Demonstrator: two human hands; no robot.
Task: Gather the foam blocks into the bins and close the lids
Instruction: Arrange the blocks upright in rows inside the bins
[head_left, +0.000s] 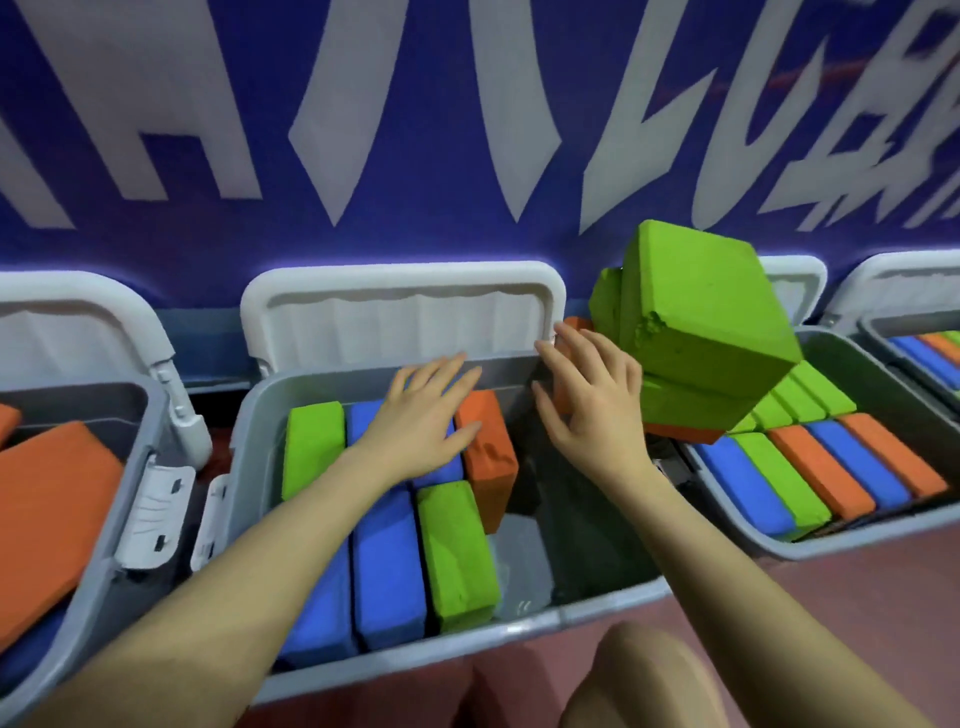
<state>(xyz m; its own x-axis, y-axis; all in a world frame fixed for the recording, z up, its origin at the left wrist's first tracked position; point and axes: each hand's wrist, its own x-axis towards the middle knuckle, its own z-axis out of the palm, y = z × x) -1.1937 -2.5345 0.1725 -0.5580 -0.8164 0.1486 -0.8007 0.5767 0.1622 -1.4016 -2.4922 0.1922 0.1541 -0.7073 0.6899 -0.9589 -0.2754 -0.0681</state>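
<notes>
Holding nothing, both hands reach over the middle grey bin (260, 415). Left hand (423, 415): fingers straight and spread, lying flat on a blue block (387, 566) at the bin's far end, fingertips just beside an upright orange block (488, 457). Right hand (589, 400): fingers relaxed and open, over the bin's bare right part, near the far rim. Contents: blue and green blocks packed on the left side, including a green block (457, 551) near the front. Lid (400, 312): white, standing open against the blue wall. Large green block (701, 312): tilted above the right bin (852, 540), which holds rows of blue, green and orange blocks.
</notes>
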